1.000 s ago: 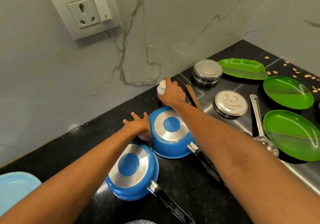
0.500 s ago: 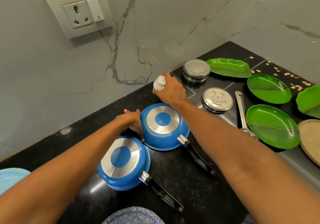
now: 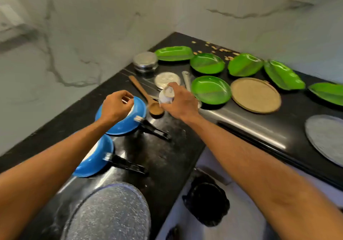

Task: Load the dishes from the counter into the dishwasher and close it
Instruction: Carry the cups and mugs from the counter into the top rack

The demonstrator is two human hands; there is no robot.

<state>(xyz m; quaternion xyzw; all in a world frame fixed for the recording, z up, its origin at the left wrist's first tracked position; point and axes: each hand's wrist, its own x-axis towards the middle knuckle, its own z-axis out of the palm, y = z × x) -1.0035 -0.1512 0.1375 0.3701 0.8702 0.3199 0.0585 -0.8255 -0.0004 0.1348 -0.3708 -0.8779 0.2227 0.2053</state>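
Directly below the head camera, two bare forearms reach out over a black counter (image 3: 163, 156) set against a grey-veined marble wall (image 3: 92, 35). The right hand (image 3: 182, 106) grips a small white cup (image 3: 166, 96), fingers wrapped round its side, and holds it tilted in the air above the counter, near the bowl end of a wooden spoon (image 3: 143, 95) that lies flat there. The left hand (image 3: 116, 107) is loosely fisted over the far blue pan (image 3: 122, 124); a pale sliver shows at its fingertips, but the blur hides whether it is pinching anything.

A near blue pan (image 3: 92, 163) sits just in front of the far one, partly under the left forearm. Both have black handles pointing right.

Behind the right hand stand a round steel tin (image 3: 145, 61) and a flat steel lid (image 3: 166, 78), with a steel ladle handle (image 3: 186, 79) just beside the lid. Six green plates (image 3: 210, 89) are spread across the back and right of the counter, and a round brown plate (image 3: 256, 95) lies among them. Small pale seeds (image 3: 225, 50) are scattered near the wall. A grey plate (image 3: 326, 137) lies at the right edge, and a speckled grey plate (image 3: 111, 212) lies at the bottom of the view.
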